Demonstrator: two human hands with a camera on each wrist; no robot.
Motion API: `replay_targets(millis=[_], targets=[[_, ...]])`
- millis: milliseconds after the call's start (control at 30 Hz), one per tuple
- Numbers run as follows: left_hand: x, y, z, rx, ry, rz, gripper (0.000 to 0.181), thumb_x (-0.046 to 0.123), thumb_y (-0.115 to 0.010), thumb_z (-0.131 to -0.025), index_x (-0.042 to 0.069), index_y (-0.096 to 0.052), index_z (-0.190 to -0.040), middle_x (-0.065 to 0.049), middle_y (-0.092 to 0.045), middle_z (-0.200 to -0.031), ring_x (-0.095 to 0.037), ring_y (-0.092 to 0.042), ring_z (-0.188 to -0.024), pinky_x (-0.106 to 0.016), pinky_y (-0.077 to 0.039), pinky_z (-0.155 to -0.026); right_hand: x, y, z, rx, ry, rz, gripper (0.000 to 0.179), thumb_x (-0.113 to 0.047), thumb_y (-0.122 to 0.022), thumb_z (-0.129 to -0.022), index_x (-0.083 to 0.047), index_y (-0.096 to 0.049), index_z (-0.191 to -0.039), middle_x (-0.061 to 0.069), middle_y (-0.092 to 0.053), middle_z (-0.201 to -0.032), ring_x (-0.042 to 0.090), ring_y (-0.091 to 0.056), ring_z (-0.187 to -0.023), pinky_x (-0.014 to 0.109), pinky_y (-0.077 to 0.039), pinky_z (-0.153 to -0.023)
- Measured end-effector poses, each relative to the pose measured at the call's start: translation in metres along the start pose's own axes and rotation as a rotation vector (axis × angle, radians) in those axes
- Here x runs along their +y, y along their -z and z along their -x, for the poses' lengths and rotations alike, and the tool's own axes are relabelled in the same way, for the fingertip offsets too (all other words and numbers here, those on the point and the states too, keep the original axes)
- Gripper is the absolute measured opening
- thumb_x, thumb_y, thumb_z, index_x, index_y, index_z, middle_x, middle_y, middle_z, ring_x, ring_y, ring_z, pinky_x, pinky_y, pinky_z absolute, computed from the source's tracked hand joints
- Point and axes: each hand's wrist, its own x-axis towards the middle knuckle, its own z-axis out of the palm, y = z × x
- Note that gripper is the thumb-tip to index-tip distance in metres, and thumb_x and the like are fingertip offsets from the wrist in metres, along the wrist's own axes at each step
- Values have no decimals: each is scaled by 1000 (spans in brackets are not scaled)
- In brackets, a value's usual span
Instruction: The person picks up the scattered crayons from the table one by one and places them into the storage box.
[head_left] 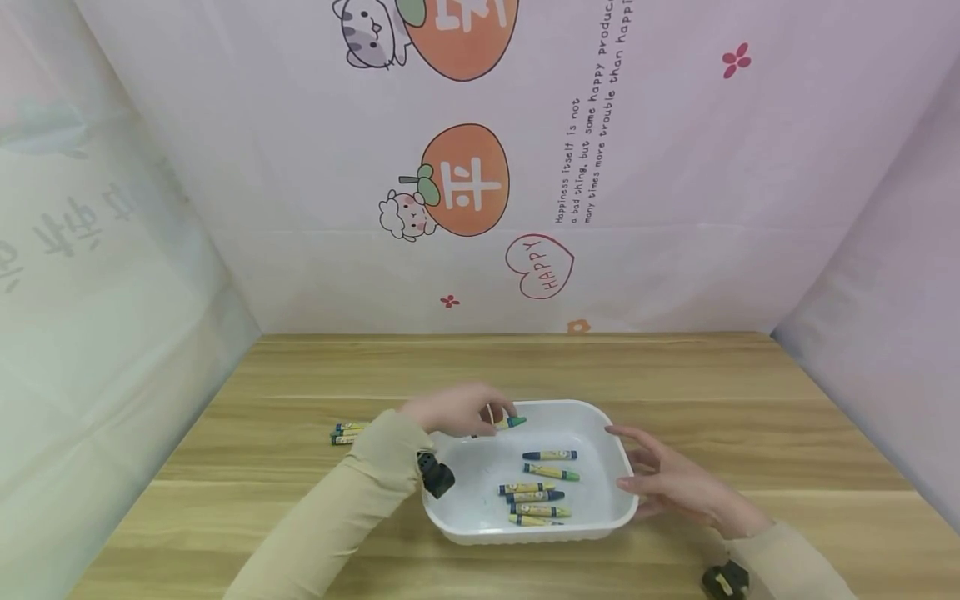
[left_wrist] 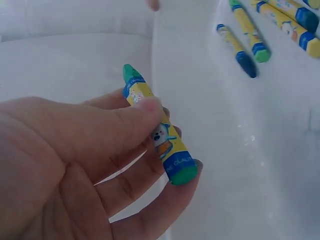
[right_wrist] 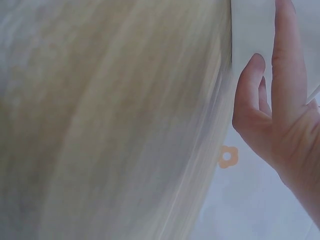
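Crayon [left_wrist: 162, 137], green and paper-wrapped, sits above the white tray [head_left: 472, 483], pinched mid-barrel by the left hand [head_left: 456, 409], a sound hold. It should feel light, stiff and snappable if bent. The tray's far rim lies just beyond the grip; bare floor opens nearer, before the loose crayons [head_left: 535, 497]. Right of the grip, the right hand [head_left: 675, 482], fingers loosely extended, meets the rim.

The tray [head_left: 465, 500] floor gives room front-left — a narrower strip front-right; crayons [head_left: 535, 497] obstruct the middle.
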Motion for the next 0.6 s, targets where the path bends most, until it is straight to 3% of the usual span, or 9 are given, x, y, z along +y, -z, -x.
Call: replay_targets(millis=[267, 433, 600], targets=[[0, -23, -20, -95, 38, -79, 28, 9, -64, -89, 19, -65, -114, 3, -62, -100, -7, -55, -83, -20, -48, -67, 1, 0, 1, -9, 9, -14, 84, -6, -62, -89, -5, -2, -147, 46, -14, -135, 30, -62, -101, 54, -52, -79], [1, -29, -21, -110, 84, -86, 26, 7, -64, -88, 17, -67, -111, 1, -63, -99, -7, -55, -82, -20, -47, -66, 1, 0, 1, -15, 5, -23, 83, -6, -61, -89, -5, -2, -147, 46, -14, -135, 30, -62, -102, 54, -52, -80], [2, -30, -20, -112, 84, -112, 25, 5, -64, -87, 16, -68, -109, 1, -64, -95, -7, -55, -79, -20, -47, -67, 0, 0, 0, -12, -8, -22, 83, -6, -61, -90, -5, -1, -148, 45, -14, -135, 29, -61, -102, 54, -52, -80]])
